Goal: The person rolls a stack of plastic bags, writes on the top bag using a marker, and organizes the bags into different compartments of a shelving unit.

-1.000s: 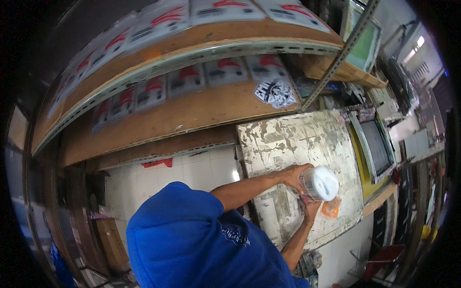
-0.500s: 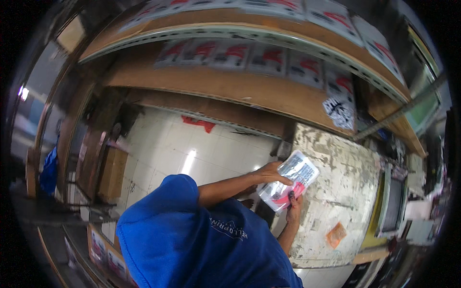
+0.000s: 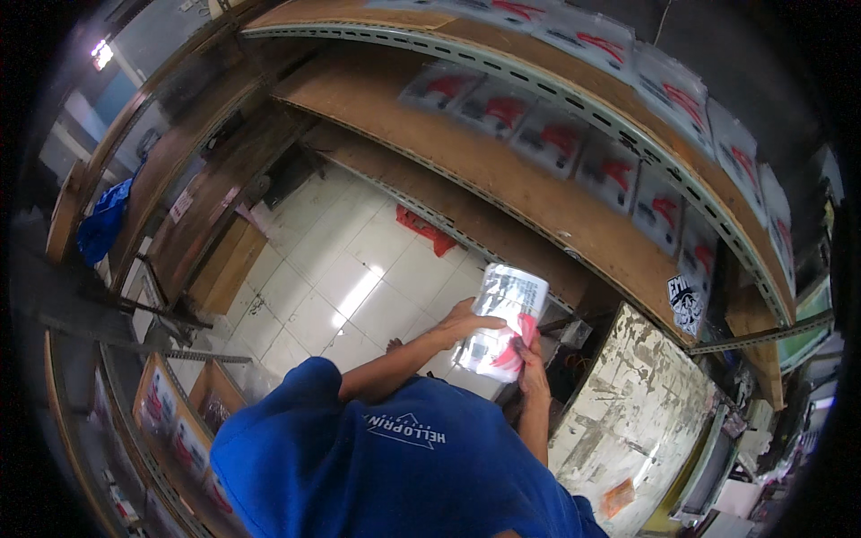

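Note:
Between my two hands is a stack of clear plastic sheets (image 3: 508,296) printed in red and black, tilted and shiny with glare. My left hand (image 3: 465,323) grips its left edge, thumb laid across the top face. At the lower right edge, my right hand (image 3: 533,366) holds the stack with dark-stained fingertips on the red print. The stack is held in the air in front of the shelving, over the floor and near the worn table. Similar printed sheets (image 3: 558,143) lie in a row on the brown middle shelf (image 3: 430,148).
More printed sheets (image 3: 587,43) line the upper shelf, edged by a slotted metal rail (image 3: 502,73). A paint-worn table (image 3: 628,394) stands at right with an orange scrap (image 3: 617,498). A red object (image 3: 425,230) lies on the tiled floor (image 3: 332,260). Another rack (image 3: 166,215) stands left.
The view has turned left. The stack and both hands have moved from the worn table's edge to over the floor by the shelves, still gripped.

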{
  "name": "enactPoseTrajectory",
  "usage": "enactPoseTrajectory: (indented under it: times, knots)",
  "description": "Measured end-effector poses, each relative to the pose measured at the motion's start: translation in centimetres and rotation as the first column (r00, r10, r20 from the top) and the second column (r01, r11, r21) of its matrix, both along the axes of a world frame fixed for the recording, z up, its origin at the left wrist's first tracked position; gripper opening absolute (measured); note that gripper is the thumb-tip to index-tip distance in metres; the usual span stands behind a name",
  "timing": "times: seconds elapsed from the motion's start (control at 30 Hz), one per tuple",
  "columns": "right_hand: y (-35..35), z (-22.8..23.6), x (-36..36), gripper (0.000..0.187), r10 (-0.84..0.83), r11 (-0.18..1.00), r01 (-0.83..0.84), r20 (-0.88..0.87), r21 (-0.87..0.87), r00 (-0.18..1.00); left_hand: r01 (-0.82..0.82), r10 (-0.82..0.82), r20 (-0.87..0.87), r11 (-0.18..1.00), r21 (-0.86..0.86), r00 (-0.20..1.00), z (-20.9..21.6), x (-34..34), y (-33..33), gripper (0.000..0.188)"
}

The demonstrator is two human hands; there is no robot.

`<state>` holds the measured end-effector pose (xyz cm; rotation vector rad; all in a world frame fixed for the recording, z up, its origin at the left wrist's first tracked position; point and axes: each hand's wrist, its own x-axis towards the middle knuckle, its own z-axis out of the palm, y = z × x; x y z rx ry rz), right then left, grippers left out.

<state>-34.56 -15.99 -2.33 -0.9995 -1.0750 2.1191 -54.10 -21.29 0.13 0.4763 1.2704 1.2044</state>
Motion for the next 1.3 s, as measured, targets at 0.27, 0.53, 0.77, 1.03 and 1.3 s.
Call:
enactPoseTrajectory:
  times: [0.27, 0.53, 0.77, 1.03, 1.3]
  knots:
    - [-1.1, -2.0, -15.6, 0.073, 0.077, 0.988, -0.100, -0.181, -0.120, 0.981, -0.102, 0.090, -0.300, 0.994, -0.025, 0.950, -0.4, -14.8, -3.5, 0.083]
    - [-3.2, -2.7, -31.8, 0.067, 0.227, 0.922, -0.290, -0.249, -0.256, 0.942, -0.246, 0.185, -0.624, 0.969, -0.013, 0.760, 4.0, -28.6, -9.9, 0.078]
    - [-3.0, -3.4, -42.2, 0.059, 0.277, 0.874, -0.377, -0.322, -0.307, 0.905, -0.405, 0.427, -0.357, 0.904, 0.141, 0.831, 4.3, -37.0, -13.1, 0.070]
    - [-1.2, -0.7, -53.3, 0.064, 0.230, 0.897, -0.356, -0.411, -0.262, 0.882, -0.337, 0.479, -0.474, 0.872, 0.355, 0.739, 4.0, -45.1, -12.3, 0.107]
    - [6.7, -3.5, -64.8, 0.047, 0.153, 0.936, -0.237, -0.306, -0.260, 0.940, -0.068, 0.257, -0.837, 0.964, 0.256, 0.483, 3.8, -56.3, -4.5, 0.130]
